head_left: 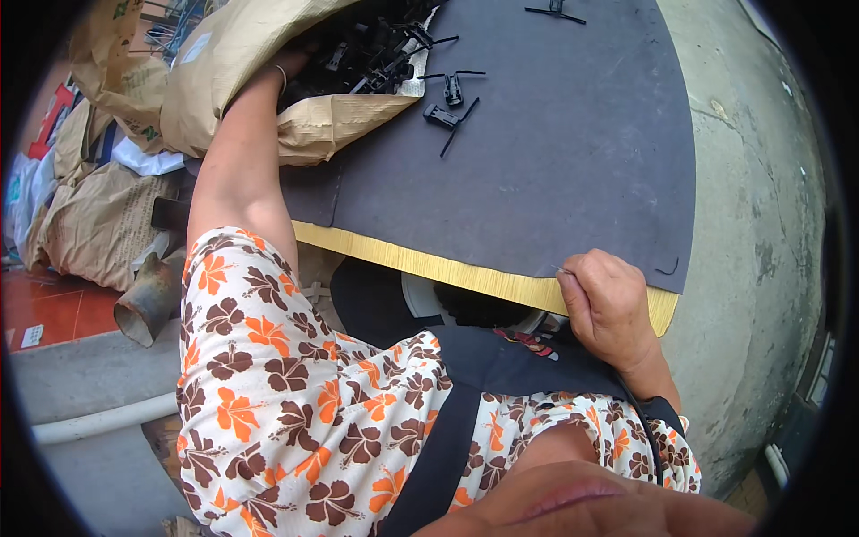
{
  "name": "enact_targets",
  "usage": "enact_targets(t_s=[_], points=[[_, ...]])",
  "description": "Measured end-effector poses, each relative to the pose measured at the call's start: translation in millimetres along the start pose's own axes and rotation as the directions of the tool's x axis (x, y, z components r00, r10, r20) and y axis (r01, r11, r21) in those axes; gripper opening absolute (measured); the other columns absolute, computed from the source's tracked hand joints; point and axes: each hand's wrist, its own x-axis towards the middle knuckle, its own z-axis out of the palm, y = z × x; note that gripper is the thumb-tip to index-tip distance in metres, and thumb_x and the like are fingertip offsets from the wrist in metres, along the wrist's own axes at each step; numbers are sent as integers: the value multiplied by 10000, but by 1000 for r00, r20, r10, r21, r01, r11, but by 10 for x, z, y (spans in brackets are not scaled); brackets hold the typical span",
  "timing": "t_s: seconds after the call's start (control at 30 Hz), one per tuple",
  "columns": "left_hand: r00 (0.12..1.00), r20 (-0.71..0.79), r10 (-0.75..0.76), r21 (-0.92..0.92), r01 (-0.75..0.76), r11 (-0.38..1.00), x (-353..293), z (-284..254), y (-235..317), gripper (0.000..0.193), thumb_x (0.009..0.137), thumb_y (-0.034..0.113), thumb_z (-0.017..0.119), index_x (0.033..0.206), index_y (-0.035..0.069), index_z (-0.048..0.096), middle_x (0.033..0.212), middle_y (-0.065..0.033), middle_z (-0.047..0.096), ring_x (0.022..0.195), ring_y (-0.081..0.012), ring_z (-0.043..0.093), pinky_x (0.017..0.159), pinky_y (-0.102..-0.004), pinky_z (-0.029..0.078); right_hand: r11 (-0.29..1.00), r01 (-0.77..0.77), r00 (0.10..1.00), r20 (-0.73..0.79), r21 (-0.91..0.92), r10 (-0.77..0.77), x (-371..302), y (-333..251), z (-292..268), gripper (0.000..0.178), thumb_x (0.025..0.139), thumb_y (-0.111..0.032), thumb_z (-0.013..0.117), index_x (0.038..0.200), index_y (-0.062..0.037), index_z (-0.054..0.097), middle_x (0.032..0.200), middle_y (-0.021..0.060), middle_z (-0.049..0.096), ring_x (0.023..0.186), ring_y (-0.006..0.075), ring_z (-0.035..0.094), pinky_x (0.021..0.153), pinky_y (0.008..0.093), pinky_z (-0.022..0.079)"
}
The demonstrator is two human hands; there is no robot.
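Observation:
My left hand (293, 63) reaches deep into a tan woven sack (201, 98) lying on its side on the table. Its fingers are lost among a heap of black plastic parts (380, 54) inside the sack's mouth. Near the table's front right edge, my right hand (608, 300) is closed in a pinch; a tiny thin tip shows at the fingers, too small to name. Several loose black parts, small blocks with thin arms, lie outside the sack: one block (441, 115), another just behind it (454, 89), and one at the far edge (557, 9).
A dark grey sheet (519, 179) covers the table, whose yellow front edge (412, 259) runs before me. More sacks (98, 224) stand at the left, beside a rusty metal pipe (148, 300). A white pipe (107, 421) runs low at left. Concrete (752, 197) lies to the right.

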Motion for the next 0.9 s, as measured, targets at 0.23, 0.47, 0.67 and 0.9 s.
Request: enact_targets(t_s=[0.23,0.47,0.67,0.9], points=[[970,182,-159,236,113,965,-254,-225,536,672,822,584,430,1314,127,433,1383,-128,373,1283,-271,337,1059,-360,253,1000,-8,999,-38,-27,7,13,20,38,45,762,0,585,771,5,541,652,126,523,558,295,520,511,358,408],[983,-174,57,64,-47,997,-236,-254,94,775,788,630,472,1393,179,297,1457,-102,229,1348,-270,186,1099,-360,160,1000,12,999,-42,14,-12,-13,33,5,94,749,-43,622,758,-37,528,650,106,518,575,293,531,511,372,417],[996,19,-89,-255,91,963,-409,-226,601,836,758,645,503,1394,145,292,1465,-96,211,1348,-268,179,1092,-374,168,999,42,999,-4,12,-42,-27,23,50,42,766,-4,581,783,-3,542,660,122,517,573,295,524,524,355,417],[979,203,-21,-549,132,825,-632,-342,1180,919,725,744,420,1357,79,358,1426,-153,285,1325,-282,244,1086,-369,173,987,-60,990,-117,151,78,-16,50,14,102,867,-60,514,794,11,503,659,121,474,566,244,466,538,310,391]])
